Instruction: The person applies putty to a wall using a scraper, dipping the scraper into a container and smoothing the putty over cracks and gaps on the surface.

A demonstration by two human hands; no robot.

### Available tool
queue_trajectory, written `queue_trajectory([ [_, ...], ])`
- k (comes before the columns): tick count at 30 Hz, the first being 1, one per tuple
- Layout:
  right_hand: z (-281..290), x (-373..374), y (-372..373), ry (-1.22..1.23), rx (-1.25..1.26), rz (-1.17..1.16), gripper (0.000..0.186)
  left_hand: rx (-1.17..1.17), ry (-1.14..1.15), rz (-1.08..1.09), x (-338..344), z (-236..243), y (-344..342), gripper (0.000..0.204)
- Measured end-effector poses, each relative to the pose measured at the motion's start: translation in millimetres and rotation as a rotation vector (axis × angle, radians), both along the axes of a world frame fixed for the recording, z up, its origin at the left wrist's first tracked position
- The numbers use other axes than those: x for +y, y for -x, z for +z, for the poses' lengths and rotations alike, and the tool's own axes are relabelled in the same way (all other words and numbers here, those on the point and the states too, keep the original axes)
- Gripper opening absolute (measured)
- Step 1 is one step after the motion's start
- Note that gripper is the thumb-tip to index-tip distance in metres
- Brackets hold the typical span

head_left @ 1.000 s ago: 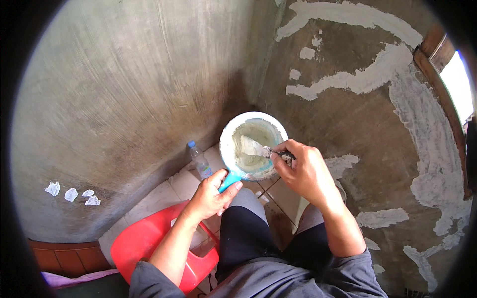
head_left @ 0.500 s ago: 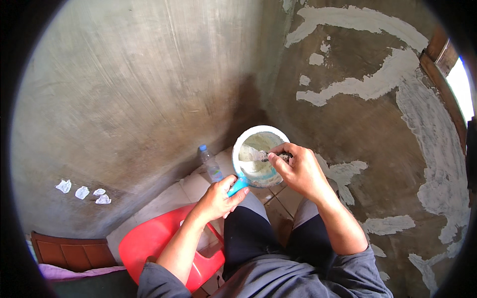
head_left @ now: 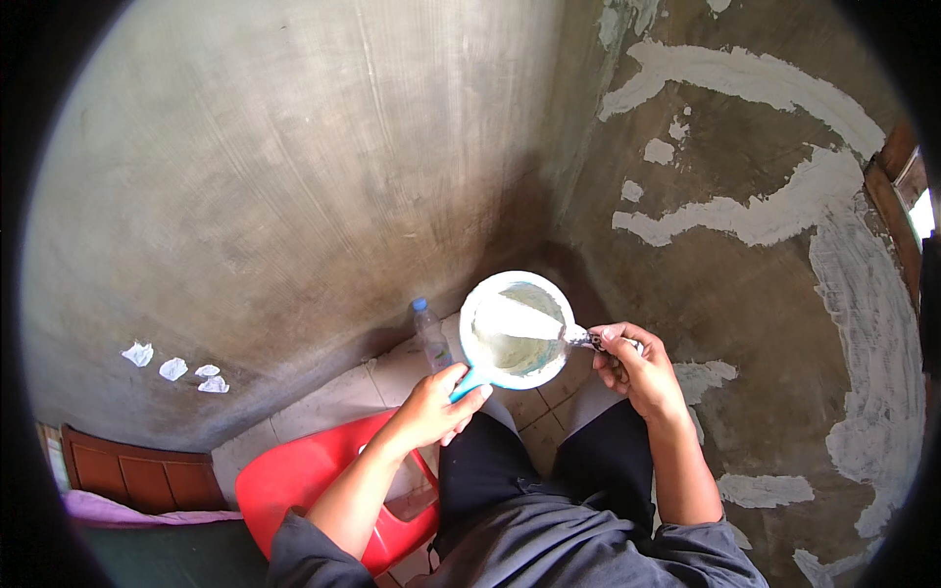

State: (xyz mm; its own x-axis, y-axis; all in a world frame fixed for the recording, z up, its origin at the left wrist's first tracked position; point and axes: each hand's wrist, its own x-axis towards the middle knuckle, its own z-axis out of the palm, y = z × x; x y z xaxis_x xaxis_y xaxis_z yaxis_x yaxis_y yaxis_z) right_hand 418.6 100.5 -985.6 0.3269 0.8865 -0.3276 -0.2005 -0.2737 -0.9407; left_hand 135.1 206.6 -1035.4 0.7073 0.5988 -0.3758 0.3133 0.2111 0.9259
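My left hand [head_left: 443, 410] is wrapped round the light-blue handle of a white round dipper [head_left: 470, 331], which holds pale putty [head_left: 515, 353] smeared round its inside. My right hand [head_left: 632, 363] grips the dark, putty-caked handle of a putty knife. Its blade [head_left: 520, 318], coated white, lies across the mouth of the dipper from the right, with its root over the right rim. Behind the dipper's left side a clear plastic bottle with a blue cap [head_left: 424, 323] stands on the floor by the wall.
A red plastic chair [head_left: 279, 480] is at lower left, beside a brown wooden piece [head_left: 137, 475] and pink cloth [head_left: 147, 519]. Grey walls [head_left: 294, 176] meet ahead in a corner; the right wall carries white patches [head_left: 745, 216] and a wood-framed opening [head_left: 887, 162]. The floor [head_left: 328, 397] is tiled.
My right hand has moved rightward to the dipper's side and turned, drawing the knife's handle out past the rim, with the blade now flatter across the top. The view has shifted slightly.
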Motion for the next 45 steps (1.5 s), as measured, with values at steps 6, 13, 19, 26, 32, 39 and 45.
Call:
queue_trajectory([
  [6, -23.6, 0.7, -21.3, -0.171, 0.395, -0.034, 0.029, 0.052, 0.05, 0.109, 5.6, 7.8, -2.1, 0.022],
  [13, -61.1, 53.7, -34.7, -0.257, 0.309, -0.14, 0.042, 0.098, 0.121, 0.25, 10.6, 2.3, -5.8, 0.021],
  [19, -128.3, 143.1, -13.8, -0.341, 0.074, -0.294, 0.035, 0.092, 0.093, 0.313, 14.4, -2.3, -3.8, 0.025],
  [26, -133.7, 189.6, 2.8, -0.416, -0.538, -0.553, 0.04, 0.066, 0.088, 0.373, 15.1, -3.5, -4.7, 0.027],
  [32, -136.1, 212.1, 15.3, -0.327, -0.578, -0.56, 0.041, 0.035, 0.098, 0.404, 15.3, 2.3, -4.1, 0.02],
  [39, -144.7, 248.0, 44.7, -0.39, -0.497, -0.385, 0.048, -0.048, 0.085, 0.495, 17.5, -5.7, 3.9, 0.028],
  [45, -148.5, 268.6, 77.4, -0.373, -0.528, -0.377, 0.052, -0.134, 0.097, 0.582, 18.5, 0.1, 3.6, 0.026],
])
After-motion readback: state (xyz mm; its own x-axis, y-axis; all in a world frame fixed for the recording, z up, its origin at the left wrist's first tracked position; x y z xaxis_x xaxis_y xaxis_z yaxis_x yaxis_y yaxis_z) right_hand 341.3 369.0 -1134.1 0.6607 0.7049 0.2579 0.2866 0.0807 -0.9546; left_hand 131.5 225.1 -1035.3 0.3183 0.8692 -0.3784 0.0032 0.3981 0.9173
